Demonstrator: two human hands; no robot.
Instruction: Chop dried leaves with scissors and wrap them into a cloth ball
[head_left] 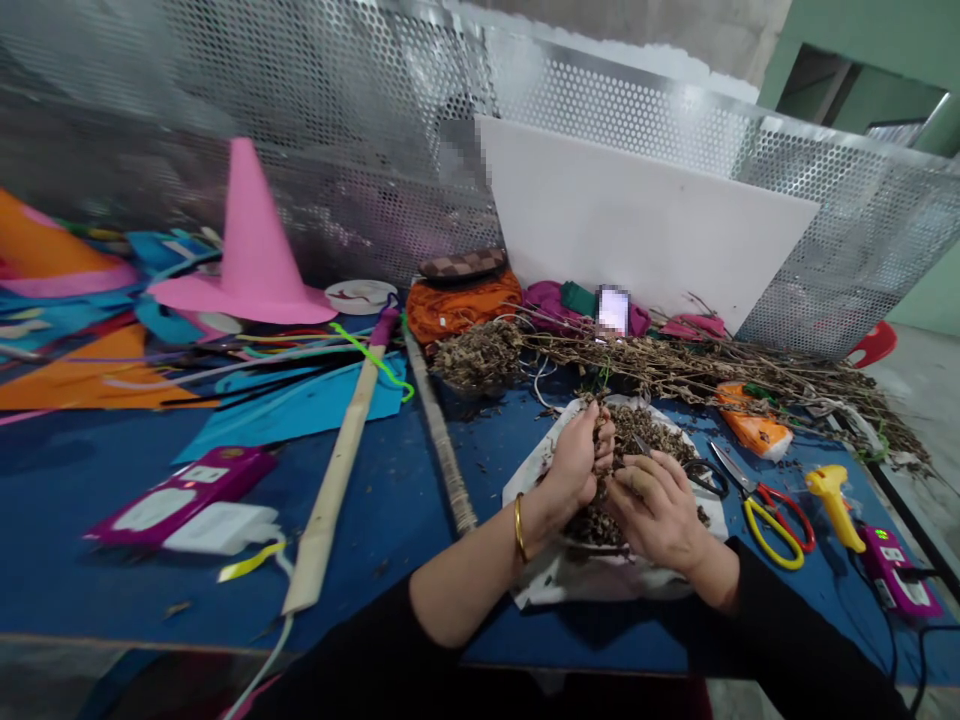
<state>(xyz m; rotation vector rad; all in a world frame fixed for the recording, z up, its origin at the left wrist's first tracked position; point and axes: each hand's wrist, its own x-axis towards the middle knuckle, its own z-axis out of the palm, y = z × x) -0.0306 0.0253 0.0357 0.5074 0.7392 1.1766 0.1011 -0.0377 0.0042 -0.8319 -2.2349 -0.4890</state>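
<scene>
My left hand [579,458], with a gold bangle on its wrist, is closed in a fist around dried brown plant bits [599,428] that show between the fingers. Close beside it my right hand [656,508] has its fingers curled in; what they grip, if anything, is hidden. Both hands are over a heap of crumbled dried plant matter [664,432] lying on a white sheet [540,580]. Black-handled scissors [709,478] rest on the heap's right side, partly behind my right hand.
Right of the sheet lie red-and-yellow scissors [772,515], a yellow glue gun [836,505] and a purple power strip [896,570]. Dried stalks [675,365] stretch along the back before a white board [637,220]. Leftward are a wooden stick [334,480] and a pink paper hat [251,250].
</scene>
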